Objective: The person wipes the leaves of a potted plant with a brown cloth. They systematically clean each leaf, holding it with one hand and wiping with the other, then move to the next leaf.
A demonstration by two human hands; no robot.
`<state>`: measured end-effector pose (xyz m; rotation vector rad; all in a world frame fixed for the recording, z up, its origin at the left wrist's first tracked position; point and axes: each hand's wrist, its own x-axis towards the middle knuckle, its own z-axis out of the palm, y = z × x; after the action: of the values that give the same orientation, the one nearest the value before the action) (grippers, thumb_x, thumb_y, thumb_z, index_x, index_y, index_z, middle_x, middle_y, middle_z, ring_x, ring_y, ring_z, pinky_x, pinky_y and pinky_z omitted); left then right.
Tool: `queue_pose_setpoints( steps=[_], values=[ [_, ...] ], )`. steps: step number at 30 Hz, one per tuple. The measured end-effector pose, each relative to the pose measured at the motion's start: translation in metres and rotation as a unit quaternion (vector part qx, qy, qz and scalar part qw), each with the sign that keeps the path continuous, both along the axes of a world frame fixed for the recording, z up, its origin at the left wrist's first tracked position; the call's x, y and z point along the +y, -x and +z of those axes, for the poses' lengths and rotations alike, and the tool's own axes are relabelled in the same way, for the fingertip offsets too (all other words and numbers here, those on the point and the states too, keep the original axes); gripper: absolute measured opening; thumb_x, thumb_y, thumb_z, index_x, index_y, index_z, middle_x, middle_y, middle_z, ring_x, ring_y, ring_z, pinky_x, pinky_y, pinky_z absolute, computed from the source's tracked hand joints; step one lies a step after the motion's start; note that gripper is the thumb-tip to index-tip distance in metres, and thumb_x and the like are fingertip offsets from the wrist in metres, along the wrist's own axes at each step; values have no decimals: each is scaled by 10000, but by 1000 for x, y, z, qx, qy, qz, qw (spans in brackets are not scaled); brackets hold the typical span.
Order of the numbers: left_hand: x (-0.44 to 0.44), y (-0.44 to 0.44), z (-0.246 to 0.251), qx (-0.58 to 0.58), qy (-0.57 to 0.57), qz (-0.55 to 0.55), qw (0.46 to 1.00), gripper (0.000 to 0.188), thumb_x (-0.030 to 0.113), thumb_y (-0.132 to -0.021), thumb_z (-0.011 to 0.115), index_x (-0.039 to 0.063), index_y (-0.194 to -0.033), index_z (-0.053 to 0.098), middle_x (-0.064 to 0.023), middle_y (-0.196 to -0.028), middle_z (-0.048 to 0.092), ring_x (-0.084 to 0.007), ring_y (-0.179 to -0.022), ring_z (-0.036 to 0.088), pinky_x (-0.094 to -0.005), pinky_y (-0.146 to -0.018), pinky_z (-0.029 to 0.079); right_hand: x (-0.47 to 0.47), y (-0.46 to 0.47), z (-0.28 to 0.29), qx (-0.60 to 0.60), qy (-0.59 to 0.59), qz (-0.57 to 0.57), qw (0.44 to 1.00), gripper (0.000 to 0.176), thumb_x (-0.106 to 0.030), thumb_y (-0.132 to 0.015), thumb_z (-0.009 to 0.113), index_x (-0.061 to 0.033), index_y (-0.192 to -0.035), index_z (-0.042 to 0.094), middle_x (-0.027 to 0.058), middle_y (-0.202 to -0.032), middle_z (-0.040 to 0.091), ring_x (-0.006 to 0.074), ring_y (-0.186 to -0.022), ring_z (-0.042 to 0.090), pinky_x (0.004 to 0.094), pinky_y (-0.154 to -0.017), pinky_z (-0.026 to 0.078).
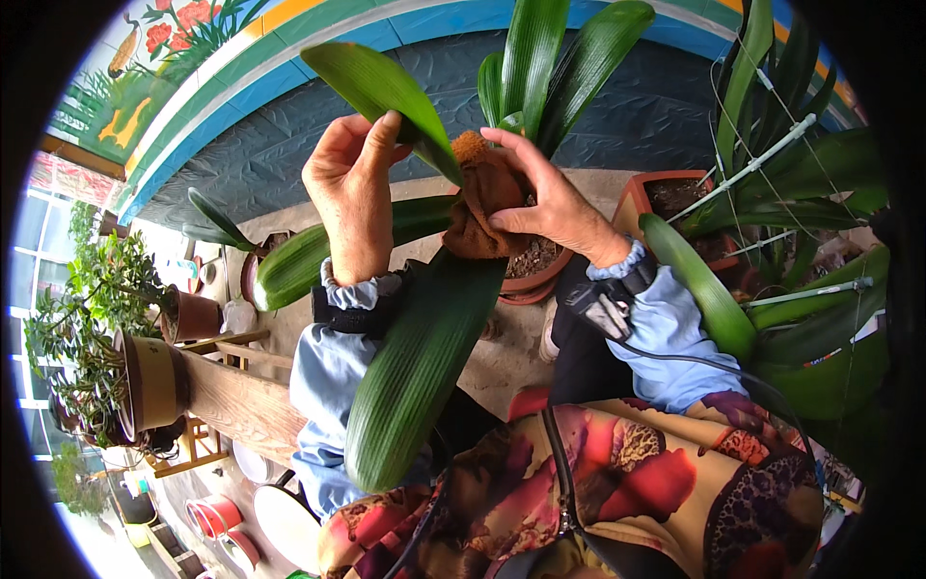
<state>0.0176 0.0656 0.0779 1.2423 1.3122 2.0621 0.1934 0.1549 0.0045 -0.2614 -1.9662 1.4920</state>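
Observation:
My left hand (353, 195) pinches the edge of a broad, upward-pointing green leaf (383, 83) between thumb and fingers. In my right hand (553, 199) is a crumpled brown cloth (483, 206), with a fuzzy orange-brown end on top, held near the base of that leaf. The strap-leaved plant, which looks like a clivia, grows from a terracotta-coloured pot (553, 269) with soil, partly hidden behind the cloth and hand. Another long leaf (427, 376) of it reaches down towards my lap, between my forearms. More upright leaves (535, 65) rise behind the cloth.
On the right stand further strap-leaved plants in an orange pot (640, 199), with pale support rods (745, 170) and thin strings. Leftward are a wooden bench (239, 394), a brown planter (152, 387) and a red bucket (213, 515). A dark painted wall (282, 166) stands ahead.

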Motion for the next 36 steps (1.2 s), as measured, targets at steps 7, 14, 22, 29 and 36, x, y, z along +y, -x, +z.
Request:
queue_pose_setpoints(
  steps=[7, 14, 22, 29, 36],
  values=[
    [5, 4, 3, -16, 19, 29, 999, 124, 128, -882, 645, 29, -809, 627, -35, -782, 653, -115, -747, 646, -290, -706, 564, -6, 10, 10, 13, -122, -140, 983, 787, -114, -705, 769, -56, -1368, 348, 126, -1315, 469, 233, -1246, 440, 348, -1049, 346],
    [6, -3, 4, 10, -23, -39, 999, 96, 107, -874, 662, 19, -854, 630, -32, -802, 662, -90, -715, 623, -242, -664, 539, 9, 23, -13, -14, -111, -211, 971, 646, -121, -717, 715, -61, -1279, 401, 131, -1145, 556, 245, -1092, 552, 342, -948, 428],
    [1, 1, -1, 4, -31, -65, 997, 92, 103, -877, 658, 16, -861, 631, -34, -817, 661, -92, -737, 618, -246, -681, 531, 11, 26, -33, -49, -50, -195, 978, 502, -132, -705, 684, -38, -1165, 508, 117, -1036, 615, 217, -978, 610, 312, -874, 466],
    [-6, 5, -3, 16, 6, -51, 999, 81, 72, -880, 647, -4, -908, 643, -2, -821, 632, -70, -771, 563, -217, -728, 463, 6, 42, 23, 96, -37, -107, 989, 410, -38, -728, 711, -40, -1104, 549, 89, -994, 640, 191, -947, 626, 304, -854, 484],
    [-14, 7, 8, 99, -55, -3, 994, 188, 50, -932, 549, -29, -1074, 642, -54, -1085, 572, -100, -958, 533, -231, -819, 431, 1, 56, 66, 106, -145, -139, 974, 371, -70, -734, 722, -46, -1071, 567, 100, -1000, 650, 200, -943, 635, 314, -841, 491]
  ],
)
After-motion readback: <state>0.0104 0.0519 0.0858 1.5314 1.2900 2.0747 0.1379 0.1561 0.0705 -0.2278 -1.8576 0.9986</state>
